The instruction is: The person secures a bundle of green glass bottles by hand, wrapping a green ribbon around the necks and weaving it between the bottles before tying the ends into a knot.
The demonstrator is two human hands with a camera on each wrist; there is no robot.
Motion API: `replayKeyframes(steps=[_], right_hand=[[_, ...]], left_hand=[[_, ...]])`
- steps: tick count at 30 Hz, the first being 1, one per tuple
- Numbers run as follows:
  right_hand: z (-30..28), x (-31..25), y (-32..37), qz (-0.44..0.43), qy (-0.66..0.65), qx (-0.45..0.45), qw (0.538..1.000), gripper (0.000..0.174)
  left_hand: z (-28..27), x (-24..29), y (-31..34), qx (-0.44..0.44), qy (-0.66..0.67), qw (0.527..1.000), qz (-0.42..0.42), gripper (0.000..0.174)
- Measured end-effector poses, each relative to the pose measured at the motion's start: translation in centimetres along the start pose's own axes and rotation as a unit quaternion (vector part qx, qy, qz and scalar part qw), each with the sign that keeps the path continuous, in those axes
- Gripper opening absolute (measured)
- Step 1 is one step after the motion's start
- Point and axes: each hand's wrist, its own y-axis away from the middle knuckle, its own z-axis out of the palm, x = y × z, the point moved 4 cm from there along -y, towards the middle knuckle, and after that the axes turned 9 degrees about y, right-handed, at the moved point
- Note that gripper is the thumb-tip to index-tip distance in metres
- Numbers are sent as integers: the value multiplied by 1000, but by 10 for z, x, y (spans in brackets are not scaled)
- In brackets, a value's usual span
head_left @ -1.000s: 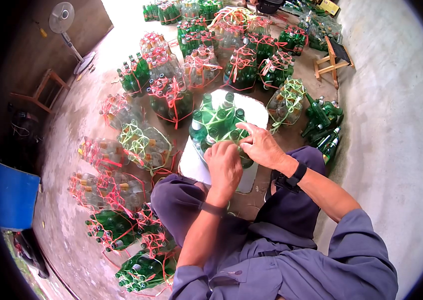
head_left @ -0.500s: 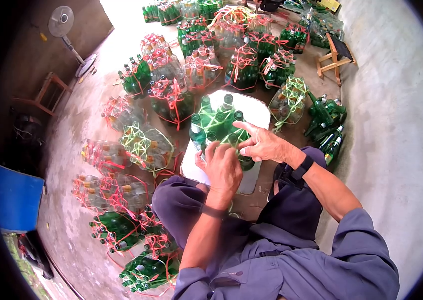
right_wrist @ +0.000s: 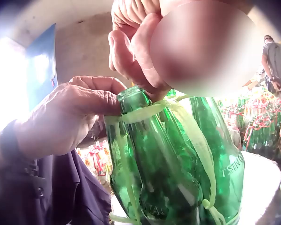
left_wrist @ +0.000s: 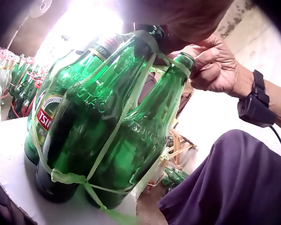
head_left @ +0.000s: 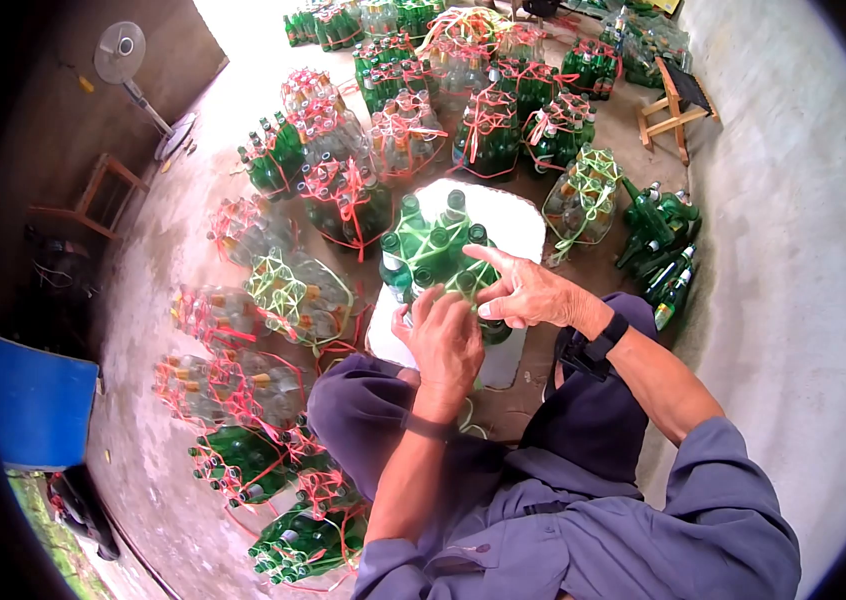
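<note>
Several green bottles [head_left: 438, 240] stand upright in a bundle, pale green strap [right_wrist: 199, 136] running around their necks and sides. The left hand [head_left: 446, 345] has its fingers bent at the near bottle necks; in the right wrist view this hand [right_wrist: 68, 117] pinches at the strap beside a bottle mouth [right_wrist: 133, 97]. Across from it, the right hand [head_left: 538, 292] points its index finger over the necks, its other fingers curled at the strap. Its curled fingers show behind a neck in the left wrist view [left_wrist: 213, 65]. The exact grip on the strap is partly hidden.
The bundle stands on a white-topped support [head_left: 513, 220] between the knees. Bundles with red strap [head_left: 343, 200] fill the floor ahead and left. Loose green bottles [head_left: 658, 240] lie by the right wall [head_left: 773, 250]. A wooden stool [head_left: 675, 110] and a fan [head_left: 120, 52] stand farther off.
The right hand has shifted slightly down and right, its index finger staying stretched over the necks. The left hand remains at the near necks, its fingers slightly re-posed. The head view has shifted a little.
</note>
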Motion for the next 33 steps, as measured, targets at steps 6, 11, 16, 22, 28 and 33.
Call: replayKeyframes(steps=[6,11,16,22,28,33], right_hand=[[-1,6,-4,-19,-34,-33,999,100],[-1,3,-7,-36,44,-21,998,97],[-2,6,-9,-40,70,-9,997,91],[-2,4,-5,-54,55,25,997,84],[-1,22,-5,-42,59,80,994,65],[6,25,-7,-64,103,135,983,54]], left_hand=[[0,-3,0,2,19,1000,13,16],[1,-7,2,-8,35,999,13,15],[0,-6,-1,-24,29,999,14,15],[0,-5,-3,-21,28,999,21,17],[-4,5,-2,-18,-12,999,36,20],[-3,7,-2,-14,-32,998,46,19]])
